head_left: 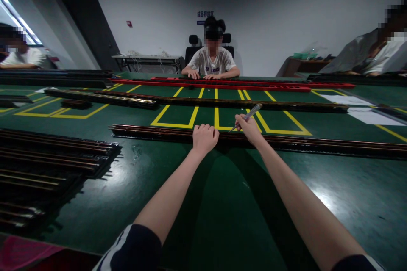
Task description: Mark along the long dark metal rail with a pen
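A long dark rail with copper-coloured strips [318,144] lies across the green table in front of me. My left hand [205,136] rests on it with the fingers curled down over its near edge. Just to the right, my right hand [249,129] is closed round a slim screwdriver with a clear handle [249,114]. The tool's tip points down-left at the rail, and its handle sticks up to the right.
A stack of similar dark rails [54,156] lies at the left. More dark rails [222,102] and red rails [222,84] cross the table [222,203] farther back. One person sits opposite with hands on a red rail; others sit at far left and right.
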`<state>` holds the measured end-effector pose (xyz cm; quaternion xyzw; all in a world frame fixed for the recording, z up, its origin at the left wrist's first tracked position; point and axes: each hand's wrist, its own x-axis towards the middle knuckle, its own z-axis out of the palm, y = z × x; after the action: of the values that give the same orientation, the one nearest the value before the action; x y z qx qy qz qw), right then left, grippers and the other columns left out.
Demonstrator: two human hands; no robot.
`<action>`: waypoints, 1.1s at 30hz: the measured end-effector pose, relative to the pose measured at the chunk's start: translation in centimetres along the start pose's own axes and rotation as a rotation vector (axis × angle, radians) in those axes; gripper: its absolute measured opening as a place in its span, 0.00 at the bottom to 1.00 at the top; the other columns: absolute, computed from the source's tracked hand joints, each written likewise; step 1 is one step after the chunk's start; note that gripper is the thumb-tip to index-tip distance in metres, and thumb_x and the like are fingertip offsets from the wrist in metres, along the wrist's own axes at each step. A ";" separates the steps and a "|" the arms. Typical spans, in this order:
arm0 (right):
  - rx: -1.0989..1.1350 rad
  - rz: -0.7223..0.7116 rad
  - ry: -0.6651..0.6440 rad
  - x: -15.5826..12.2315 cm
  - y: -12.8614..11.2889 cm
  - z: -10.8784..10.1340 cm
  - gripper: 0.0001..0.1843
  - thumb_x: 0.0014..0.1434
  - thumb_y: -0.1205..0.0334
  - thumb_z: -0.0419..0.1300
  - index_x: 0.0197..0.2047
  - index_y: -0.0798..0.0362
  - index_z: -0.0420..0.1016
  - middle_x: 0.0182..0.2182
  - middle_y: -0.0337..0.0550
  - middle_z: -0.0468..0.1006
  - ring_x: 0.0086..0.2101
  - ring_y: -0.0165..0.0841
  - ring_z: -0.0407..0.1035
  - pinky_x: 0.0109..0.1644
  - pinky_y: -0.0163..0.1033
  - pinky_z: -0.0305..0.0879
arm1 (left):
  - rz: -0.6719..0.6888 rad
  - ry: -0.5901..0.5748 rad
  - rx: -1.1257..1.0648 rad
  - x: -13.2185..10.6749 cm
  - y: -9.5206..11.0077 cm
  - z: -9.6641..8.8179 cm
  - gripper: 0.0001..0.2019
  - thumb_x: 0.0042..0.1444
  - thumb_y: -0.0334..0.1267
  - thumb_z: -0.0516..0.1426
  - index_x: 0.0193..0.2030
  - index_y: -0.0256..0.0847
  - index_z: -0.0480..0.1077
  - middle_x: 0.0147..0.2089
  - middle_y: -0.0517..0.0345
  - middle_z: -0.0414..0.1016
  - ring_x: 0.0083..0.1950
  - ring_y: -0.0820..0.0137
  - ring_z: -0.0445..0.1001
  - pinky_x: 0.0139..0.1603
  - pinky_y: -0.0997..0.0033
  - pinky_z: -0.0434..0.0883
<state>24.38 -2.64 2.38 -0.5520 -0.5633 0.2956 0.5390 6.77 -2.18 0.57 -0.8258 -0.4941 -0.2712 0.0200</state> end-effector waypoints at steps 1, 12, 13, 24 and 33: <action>-0.004 0.000 0.003 0.0 0.0 0.0 0.25 0.51 0.38 0.57 0.21 0.52 0.65 0.17 0.35 0.65 0.20 0.26 0.61 0.26 0.34 0.60 | -0.004 -0.001 -0.003 0.0 0.0 0.0 0.22 0.63 0.40 0.41 0.32 0.38 0.75 0.36 0.50 0.78 0.37 0.66 0.73 0.45 0.61 0.65; 0.027 -0.026 -0.051 0.5 0.8 1.1 0.25 0.52 0.37 0.55 0.22 0.52 0.64 0.16 0.34 0.65 0.20 0.27 0.61 0.26 0.34 0.59 | -0.095 0.061 0.064 0.3 -1.0 0.0 0.21 0.60 0.38 0.44 0.26 0.37 0.75 0.32 0.50 0.79 0.35 0.66 0.73 0.44 0.60 0.64; 0.024 -0.029 -0.054 0.5 0.8 1.2 0.25 0.52 0.37 0.55 0.22 0.52 0.64 0.16 0.35 0.65 0.20 0.27 0.62 0.27 0.34 0.60 | -0.094 0.069 0.072 0.3 -1.0 0.0 0.21 0.60 0.38 0.44 0.26 0.37 0.75 0.32 0.50 0.79 0.35 0.65 0.74 0.44 0.60 0.64; -0.022 -0.014 -0.064 0.1 -0.1 0.8 0.24 0.54 0.39 0.55 0.22 0.52 0.65 0.18 0.36 0.68 0.21 0.28 0.64 0.29 0.36 0.63 | -0.019 0.111 0.099 -0.4 -0.8 0.1 0.21 0.62 0.37 0.43 0.31 0.37 0.76 0.36 0.49 0.79 0.37 0.64 0.74 0.47 0.59 0.64; -0.055 -0.036 -0.035 0.0 0.1 0.3 0.24 0.55 0.39 0.54 0.23 0.52 0.67 0.18 0.36 0.69 0.22 0.28 0.65 0.29 0.35 0.63 | 0.062 0.077 0.126 -0.6 -0.3 -0.1 0.22 0.64 0.38 0.41 0.34 0.37 0.75 0.38 0.47 0.79 0.38 0.64 0.74 0.48 0.57 0.63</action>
<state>24.15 -2.57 2.26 -0.5511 -0.5907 0.2798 0.5188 6.22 -2.53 0.31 -0.8269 -0.4830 -0.2703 0.0992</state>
